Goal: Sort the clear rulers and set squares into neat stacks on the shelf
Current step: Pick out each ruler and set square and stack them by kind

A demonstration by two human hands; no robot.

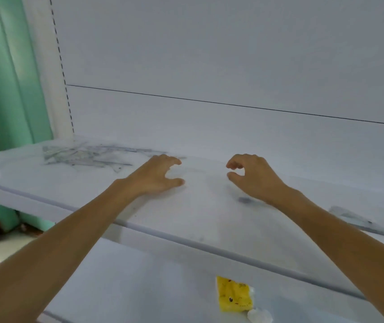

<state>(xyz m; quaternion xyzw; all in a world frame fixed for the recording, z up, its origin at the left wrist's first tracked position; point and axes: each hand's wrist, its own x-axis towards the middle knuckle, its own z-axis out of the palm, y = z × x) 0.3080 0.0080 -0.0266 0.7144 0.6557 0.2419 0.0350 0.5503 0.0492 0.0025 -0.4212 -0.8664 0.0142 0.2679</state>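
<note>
My left hand [160, 174] rests on the white shelf [139, 220], thumb stretched out and fingers loosely curled. My right hand [250, 174] hovers just to its right, its curled fingers and thumb apart with nothing visible between them. Only a faint grey smear shows on the shelf between the two hands. A loose heap of clear rulers and set squares [81, 155] lies at the back left of the shelf, left of my left hand. More clear pieces [358, 220] lie at the right, behind my right forearm. A dark blurred mark [244, 200] sits under my right wrist.
The white back panel [209, 66] closes the shelf behind. A lower shelf holds a yellow packet [234, 294] near its front. A green curtain [6, 78] hangs at the left, beyond the slotted shelf upright [58, 47].
</note>
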